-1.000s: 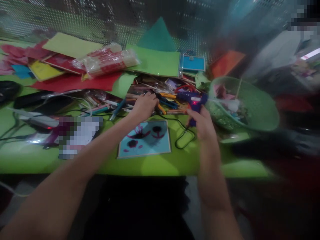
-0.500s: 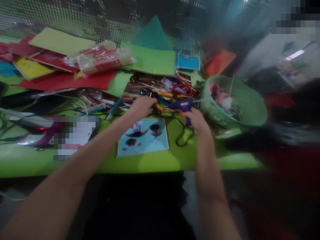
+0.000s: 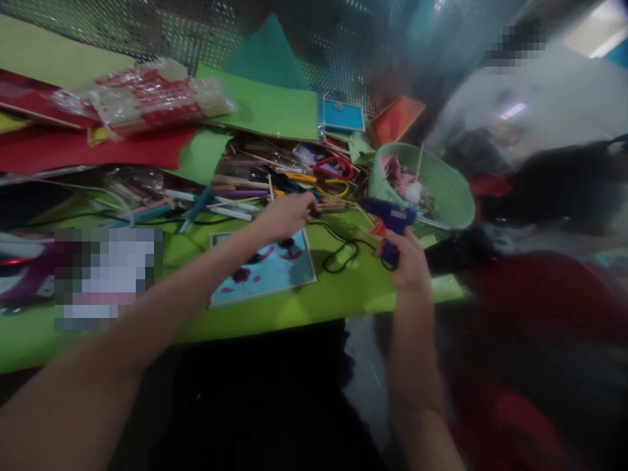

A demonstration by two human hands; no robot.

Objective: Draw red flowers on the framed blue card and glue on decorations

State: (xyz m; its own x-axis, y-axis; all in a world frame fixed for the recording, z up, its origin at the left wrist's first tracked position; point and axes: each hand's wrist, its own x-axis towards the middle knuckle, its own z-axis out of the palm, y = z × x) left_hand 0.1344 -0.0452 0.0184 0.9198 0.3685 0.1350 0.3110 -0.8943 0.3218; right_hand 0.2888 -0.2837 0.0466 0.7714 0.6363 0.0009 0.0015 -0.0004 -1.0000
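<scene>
My right hand (image 3: 408,256) is wrapped round the handle of a blue glue gun (image 3: 390,216) with an orange trigger, its nozzle pointing left. A dark cord (image 3: 338,267) loops on the table beside it. My left hand (image 3: 290,214) is closed at the front of the craft clutter, above the top edge of a light blue picture (image 3: 275,280) with dark and pink flower shapes. A small dark thing shows at its fingertips, too blurred to name. Behind that hand lie red scissors (image 3: 336,167) and yellow scissor handles (image 3: 336,190).
A green basket (image 3: 449,190) with scraps stands at the right. Coloured sheets (image 3: 275,108) and a plastic-wrapped bundle of sticks (image 3: 147,98) lie at the back. A blurred phone-like object (image 3: 110,278) is at the left. Another person (image 3: 534,111) is at the right.
The view has turned right. The glue gun in my right hand has moved away from my left hand, nearer the table's front and in front of the basket. My left hand has shifted slightly right over the picture's edge.
</scene>
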